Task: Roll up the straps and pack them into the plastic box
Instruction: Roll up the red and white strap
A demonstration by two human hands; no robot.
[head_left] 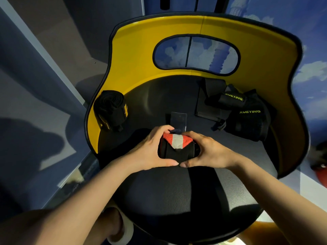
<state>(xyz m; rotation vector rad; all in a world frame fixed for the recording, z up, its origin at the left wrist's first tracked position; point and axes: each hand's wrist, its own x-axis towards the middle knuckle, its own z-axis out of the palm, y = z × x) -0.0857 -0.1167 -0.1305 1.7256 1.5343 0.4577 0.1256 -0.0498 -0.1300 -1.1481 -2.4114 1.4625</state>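
Black rolled strap with red and white tip (177, 147), squeezed between left hand (150, 149) and right hand (208, 151), fingers curled round it, just above round black chair seat (177, 191). Another black roll (110, 110) resting at left.

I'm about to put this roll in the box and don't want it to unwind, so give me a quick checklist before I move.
1. Both hands on the roll: ok. The left hand and right hand wrap around the black roll from either side.
2. Strap end closed: cannot tell. The red and white tab lies over the top, but whether it is fastened does not show.
3. Box ready: cannot tell. Only a clear plastic piece shows behind the hands.
4. Other rolled strap out of the way: ok. It stands at the seat's left edge.
5. All straps rolled: not ok. The XUEYING straps lie loose on the right.
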